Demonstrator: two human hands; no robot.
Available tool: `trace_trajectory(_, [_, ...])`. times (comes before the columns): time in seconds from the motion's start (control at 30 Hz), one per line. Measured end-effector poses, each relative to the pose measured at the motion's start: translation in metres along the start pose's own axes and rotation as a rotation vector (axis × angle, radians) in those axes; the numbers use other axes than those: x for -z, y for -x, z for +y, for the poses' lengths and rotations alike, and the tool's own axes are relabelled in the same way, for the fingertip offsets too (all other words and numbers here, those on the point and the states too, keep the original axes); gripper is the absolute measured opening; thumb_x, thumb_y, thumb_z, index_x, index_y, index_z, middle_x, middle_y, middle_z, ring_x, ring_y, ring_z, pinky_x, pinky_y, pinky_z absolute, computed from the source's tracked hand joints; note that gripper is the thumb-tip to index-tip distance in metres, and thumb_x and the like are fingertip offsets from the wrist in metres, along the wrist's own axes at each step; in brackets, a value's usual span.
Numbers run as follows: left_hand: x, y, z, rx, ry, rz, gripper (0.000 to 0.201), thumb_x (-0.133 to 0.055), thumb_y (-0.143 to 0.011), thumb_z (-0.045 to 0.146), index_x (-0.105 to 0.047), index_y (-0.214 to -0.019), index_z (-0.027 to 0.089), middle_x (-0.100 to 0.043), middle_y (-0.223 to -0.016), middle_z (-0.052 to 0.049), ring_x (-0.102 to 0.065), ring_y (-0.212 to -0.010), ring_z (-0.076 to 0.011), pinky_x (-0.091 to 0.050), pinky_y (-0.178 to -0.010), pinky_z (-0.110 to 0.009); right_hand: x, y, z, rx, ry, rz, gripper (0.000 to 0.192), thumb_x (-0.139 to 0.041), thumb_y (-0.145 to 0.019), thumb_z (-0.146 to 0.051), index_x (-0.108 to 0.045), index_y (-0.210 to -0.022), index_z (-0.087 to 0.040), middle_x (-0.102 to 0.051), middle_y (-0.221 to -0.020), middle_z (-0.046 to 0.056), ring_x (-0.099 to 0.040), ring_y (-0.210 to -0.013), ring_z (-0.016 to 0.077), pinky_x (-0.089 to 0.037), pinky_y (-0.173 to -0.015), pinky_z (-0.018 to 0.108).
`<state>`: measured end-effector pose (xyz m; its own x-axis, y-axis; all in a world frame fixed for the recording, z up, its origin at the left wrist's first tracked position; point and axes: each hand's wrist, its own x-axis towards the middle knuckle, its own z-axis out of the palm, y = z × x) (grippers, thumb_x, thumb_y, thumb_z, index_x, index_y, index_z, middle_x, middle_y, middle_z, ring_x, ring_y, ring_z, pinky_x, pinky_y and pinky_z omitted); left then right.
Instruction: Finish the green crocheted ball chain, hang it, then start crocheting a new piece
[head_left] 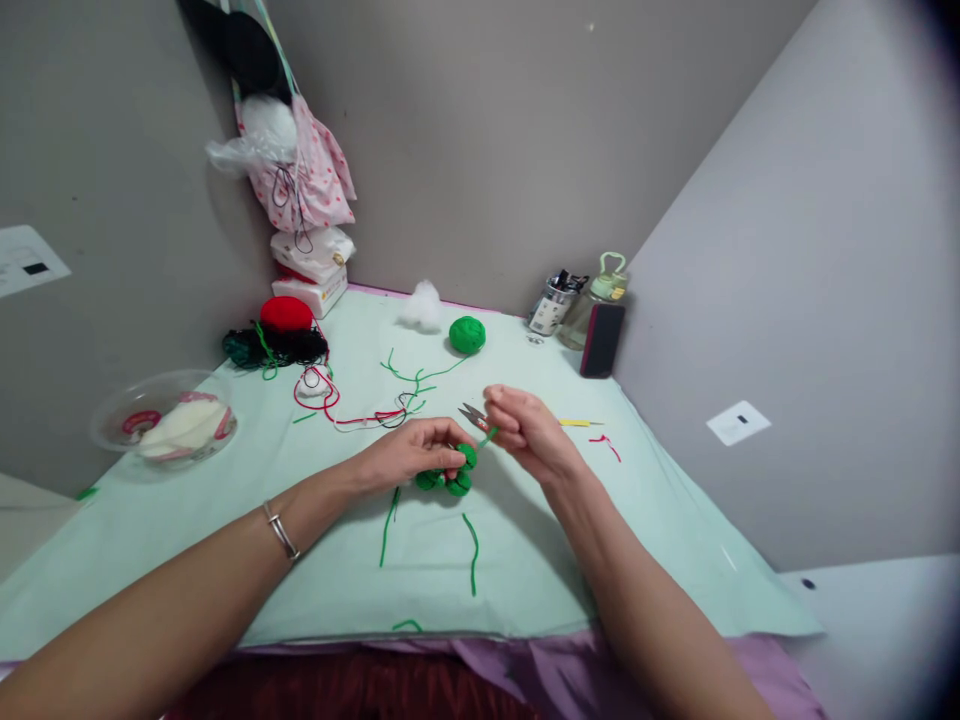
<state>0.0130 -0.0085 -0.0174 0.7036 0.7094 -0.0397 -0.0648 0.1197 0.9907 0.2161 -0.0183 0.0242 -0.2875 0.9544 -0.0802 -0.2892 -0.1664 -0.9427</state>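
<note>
My left hand [424,450] is closed on a small green yarn piece [459,484] made of several rounded lobes, just above the table. From its top a short green yarn strand [488,437] runs up to the right. My right hand [529,425] is closed with the fingertips pinched, and the strand passes to it. Scissors [471,413] show their blades beside my right fingers; their handles are mostly hidden behind the hand. Cut pieces of green yarn [474,555] lie in front of my hands.
A green yarn ball [467,335] and white stuffing [422,306] lie at the back. Red yarn [286,314] and a clear plastic tub [120,425] sit left. A bottle [577,322], a pen tin [551,304], a phone [603,341] and a yellow-handled tool [576,423] are right.
</note>
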Motion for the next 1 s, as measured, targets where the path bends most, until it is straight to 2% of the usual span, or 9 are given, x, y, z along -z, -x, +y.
trace_trajectory(0.13, [0.000,0.000,-0.001,0.019,-0.030,0.008,0.026,-0.077,-0.084,0.036,-0.069,-0.101,0.018,-0.068,-0.075,-0.002,-0.060,-0.066,-0.0145,-0.037,-0.057,-0.027,0.009,-0.001,-0.008,0.046,-0.028,0.046,0.039,-0.083,-0.077,-0.040,-0.051,-0.070,-0.019,-0.034,-0.054,-0.011,-0.018,-0.044,0.0021,-0.017,-0.041,0.016])
trace_trajectory(0.23, [0.002,0.000,0.002,-0.011,-0.036,0.081,0.026,-0.077,-0.083,0.035,-0.068,-0.103,0.020,-0.069,-0.083,-0.003,-0.062,-0.072,-0.0155,-0.039,-0.061,-0.028,0.009,0.000,-0.009,0.060,-0.038,0.052,0.029,-0.084,-0.077,-0.036,-0.063,-0.087,-0.018,-0.045,-0.060,-0.009,-0.029,-0.047,0.0031,-0.027,-0.045,0.017])
trace_trajectory(0.33, [0.005,-0.001,0.006,-0.064,-0.033,0.160,0.028,-0.078,-0.080,0.033,-0.068,-0.104,0.024,-0.069,-0.099,-0.003,-0.065,-0.087,-0.0176,-0.045,-0.073,-0.031,0.006,0.001,-0.007,0.081,0.018,0.067,0.030,-0.084,-0.076,-0.033,-0.069,-0.098,-0.019,-0.059,-0.073,-0.004,-0.041,-0.054,0.0047,-0.035,-0.051,0.019])
trace_trajectory(0.47, [0.009,-0.002,0.009,-0.141,-0.040,0.242,0.028,-0.078,-0.080,0.033,-0.068,-0.105,0.025,-0.068,-0.107,-0.003,-0.064,-0.095,-0.0198,-0.046,-0.083,-0.035,0.006,0.000,-0.002,0.180,0.254,0.157,0.023,-0.081,-0.077,-0.039,-0.074,-0.089,-0.020,-0.065,-0.083,0.000,-0.049,-0.059,0.0077,-0.038,-0.053,0.023])
trace_trajectory(0.57, [0.012,-0.002,0.009,-0.177,-0.061,0.290,0.029,-0.077,-0.081,0.031,-0.068,-0.107,0.024,-0.068,-0.112,-0.004,-0.062,-0.101,-0.0205,-0.045,-0.083,-0.034,0.004,0.001,0.004,0.372,0.538,0.222,0.015,-0.076,-0.082,-0.036,-0.076,-0.084,-0.021,-0.065,-0.081,0.001,-0.054,-0.064,0.0123,-0.042,-0.060,0.028])
trace_trajectory(0.7, [0.014,-0.001,0.010,-0.195,-0.084,0.321,0.028,-0.076,-0.081,0.028,-0.068,-0.108,0.023,-0.068,-0.109,-0.004,-0.061,-0.101,-0.0201,-0.044,-0.081,-0.032,-0.001,0.005,0.011,0.573,0.923,0.226,0.013,-0.066,-0.093,-0.029,-0.078,-0.090,-0.024,-0.068,-0.080,0.003,-0.057,-0.070,0.0166,-0.043,-0.066,0.031])
trace_trajectory(0.83, [0.014,0.000,0.011,-0.200,-0.096,0.349,0.028,-0.076,-0.081,0.028,-0.069,-0.107,0.023,-0.068,-0.107,-0.004,-0.061,-0.099,-0.0195,-0.045,-0.080,-0.031,-0.006,0.009,0.012,0.653,1.173,0.175,0.018,-0.059,-0.097,-0.027,-0.076,-0.093,-0.024,-0.069,-0.078,0.005,-0.058,-0.069,0.0182,-0.044,-0.068,0.032])
trace_trajectory(1.0, [0.015,0.000,0.011,-0.212,-0.113,0.379,0.028,-0.077,-0.080,0.027,-0.069,-0.106,0.022,-0.069,-0.108,-0.005,-0.062,-0.100,-0.0202,-0.045,-0.080,-0.031,-0.006,0.010,0.013,0.692,1.286,0.140,0.020,-0.055,-0.099,-0.023,-0.073,-0.091,-0.023,-0.066,-0.074,0.004,-0.056,-0.067,0.0171,-0.042,-0.065,0.030])
